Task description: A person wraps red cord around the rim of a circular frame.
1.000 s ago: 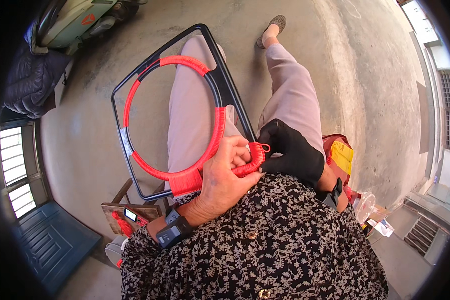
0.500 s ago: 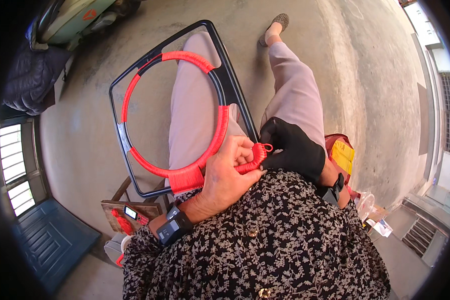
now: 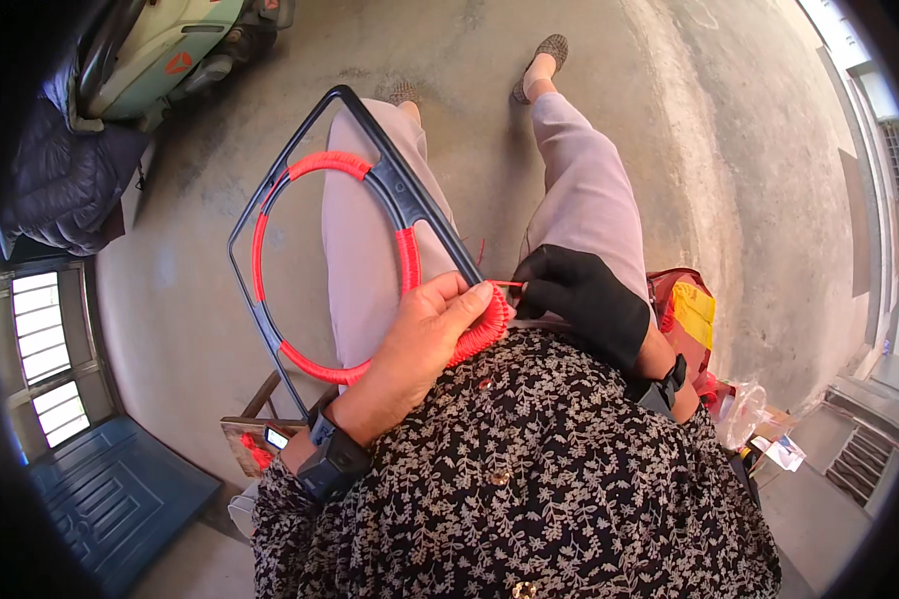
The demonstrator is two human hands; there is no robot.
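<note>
A black frame with a round inner ring leans across my lap, tilted over my left thigh. Red cord wraps several stretches of the ring and a thick, curved corner near my body. My bare left hand is closed round this wrapped corner, its thumb pressed on top. Beside it, my right hand, in a black glove, pinches with thumb and forefinger. A short red cord strand runs taut from the corner to those fingertips. My left hand hides the lower right of the ring.
Left of my lap stands a small wooden stool with a phone and red cord. A red bag with a yellow packet sits by my right hip. A scooter and dark padded jacket are far left.
The frame has tilted and come lower, turning its ring more edge-on. My left thumb has moved onto the wrapped corner. The small cord loop there is now a straight strand at my right fingertips.
</note>
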